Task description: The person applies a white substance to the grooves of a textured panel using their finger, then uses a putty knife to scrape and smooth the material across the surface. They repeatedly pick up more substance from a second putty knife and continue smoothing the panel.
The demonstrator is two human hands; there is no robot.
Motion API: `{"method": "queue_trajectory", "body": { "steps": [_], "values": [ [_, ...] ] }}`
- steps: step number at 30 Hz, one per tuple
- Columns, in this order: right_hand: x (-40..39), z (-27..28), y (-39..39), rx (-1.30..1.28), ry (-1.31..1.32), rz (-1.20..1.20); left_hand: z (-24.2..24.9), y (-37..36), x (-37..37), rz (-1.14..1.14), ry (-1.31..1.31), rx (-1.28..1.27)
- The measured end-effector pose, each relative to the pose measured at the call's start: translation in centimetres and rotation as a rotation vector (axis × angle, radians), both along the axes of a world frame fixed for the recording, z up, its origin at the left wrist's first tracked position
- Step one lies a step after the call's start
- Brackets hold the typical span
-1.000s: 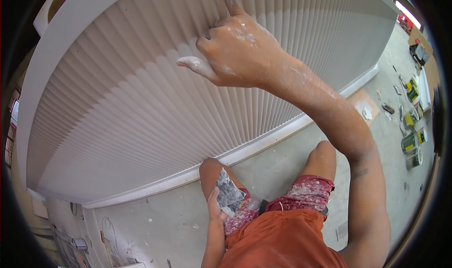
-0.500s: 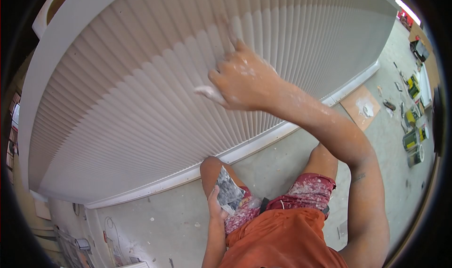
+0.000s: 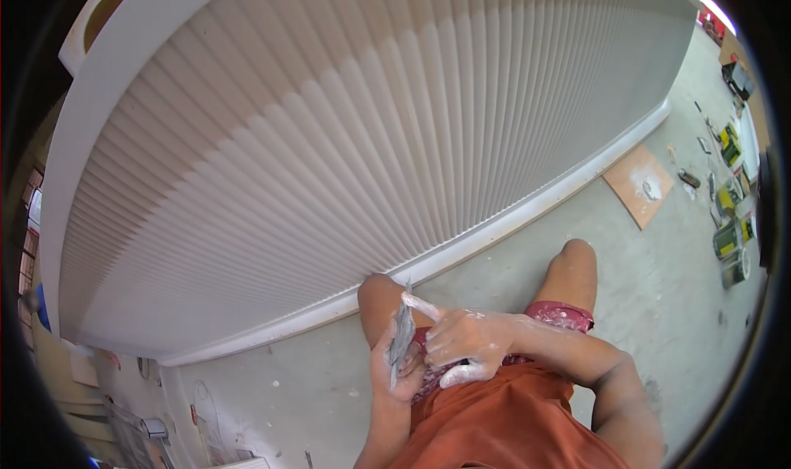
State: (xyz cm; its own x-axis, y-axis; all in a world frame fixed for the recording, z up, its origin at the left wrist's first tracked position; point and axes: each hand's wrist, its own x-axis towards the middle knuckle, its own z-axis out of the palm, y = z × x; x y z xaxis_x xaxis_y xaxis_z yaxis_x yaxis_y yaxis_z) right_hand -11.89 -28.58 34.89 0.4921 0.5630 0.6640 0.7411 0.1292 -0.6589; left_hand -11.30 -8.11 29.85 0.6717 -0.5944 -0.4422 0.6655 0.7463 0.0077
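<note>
A thin grey, smeared piece point(image 3: 402, 341), seen nearly edge-on, is held upright in my left hand point(image 3: 395, 370) over my lap. My right hand point(image 3: 470, 345) is beside it, with white paste on its index finger and thumb. That index finger is stretched out and touches the piece near its upper edge, while the thumb stands apart and the other fingers curl in. Beyond my knees rises a large white fluted panel point(image 3: 329, 156) with a smooth rim.
A brown board point(image 3: 640, 187) with white paste lies on the floor to the right. Further right stand several tins point(image 3: 727, 240) among small tools. A white base strip point(image 3: 527, 218) runs along the panel's bottom. Frames and wire lie at lower left.
My right hand has come down from the fluted panel to the grey piece. My left hand has turned the piece from its flat face to nearly edge-on and raised it slightly.
</note>
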Motion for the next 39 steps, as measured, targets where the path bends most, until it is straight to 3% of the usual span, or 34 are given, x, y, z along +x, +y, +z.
{"method": "queue_trajectory", "body": {
  "steps": [2, 4, 6, 8, 9, 11, 13, 16, 23, 25, 29, 39],
  "values": [
    [-0.6, -0.3, -0.7, -0.084, 0.013, -0.008, 0.1, 0.4, -0.3, 0.009, -0.034, 0.057],
    [-0.6, 0.1, -1.1, -0.078, 0.063, 0.018, 0.6, 1.3, -0.2, 0.142, 0.126, -0.156],
    [-0.5, 1.8, -1.2, -0.13, -0.004, -0.008, 0.9, 3.3, 1.6, 0.197, 0.092, -0.309],
    [1.6, 6.6, -2.3, -0.364, -0.335, -0.324, -0.9, 5.4, 3.3, 0.351, -0.36, 0.15],
    [3.0, 8.9, -2.5, -0.42, -0.449, -0.511, -1.3, 5.8, 3.6, 0.294, -0.405, 0.188],
    [6.1, 13.3, -2.1, -0.416, -0.621, -0.886, -4.9, 6.5, 4.0, 0.239, -0.324, 0.299],
    [9.1, 17.5, -2.1, -0.446, -0.682, -1.1, -6.6, 5.2, 3.2, 0.193, -0.14, 0.559],
    [13.1, 20.9, -1.8, -0.333, -0.828, -1.112, -7.9, 3.4, 2.0, 0.079, -0.137, 0.553],
    [15.8, 23.8, -0.8, -0.387, -0.66, -1.222, -11.6, 3.7, 0.8, 0.012, -0.197, 0.416],
    [15.0, 23.5, -0.4, -0.6, -0.543, -1.204, -11.7, 3.7, 1.0, 0.035, -0.175, 0.404],
    [14.4, 21.1, -0.5, -0.73, -0.604, -1.243, -10.6, 3.1, 1.8, 0.052, -0.104, 0.446],
    [14.6, 16.7, -0.5, -0.636, -0.607, -1.243, -11.9, 3.1, 2.1, 0.013, -0.08, 0.54]
  ]
}}
